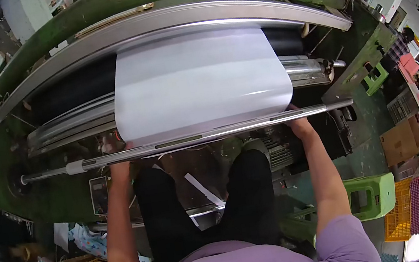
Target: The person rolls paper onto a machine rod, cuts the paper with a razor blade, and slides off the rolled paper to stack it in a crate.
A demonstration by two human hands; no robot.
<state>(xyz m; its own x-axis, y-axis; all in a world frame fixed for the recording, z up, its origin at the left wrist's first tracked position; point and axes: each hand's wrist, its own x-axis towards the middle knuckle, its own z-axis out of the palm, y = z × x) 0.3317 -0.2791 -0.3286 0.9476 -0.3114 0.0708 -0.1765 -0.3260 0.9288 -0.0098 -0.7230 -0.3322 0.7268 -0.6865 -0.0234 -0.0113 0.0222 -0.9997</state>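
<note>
1. Position of work: the white sheet lies over the black roller and slopes down toward you to the slotted metal bar. Its upper end passes out of sight at the pale rail.

2. Grip: your left hand is at the bar, by the sheet's lower left corner, partly hidden by it. Your right hand is at the lower right corner, fingers behind the bar. Whether either is closed on bar or sheet cannot be determined.

3. Progress, as judged: the sheet is drawn out and its near portion has reached the bar, with the surface mostly smooth. No built-up winding is evident on the bar; attachment cannot be confirmed, so securing and evening the near edge appear outstanding.

4. Edges: both side edges run fairly straight, curving at the lower corners. Bare bar extends beyond each corner, with a pale collar toward the left end.

5. Room: your knees sit just below the bar, limiting downward movement. The finned motor lies beneath its right half, near your right forearm. A loose white strip lies between your legs. The green stool stands beside your right elbow.
</note>
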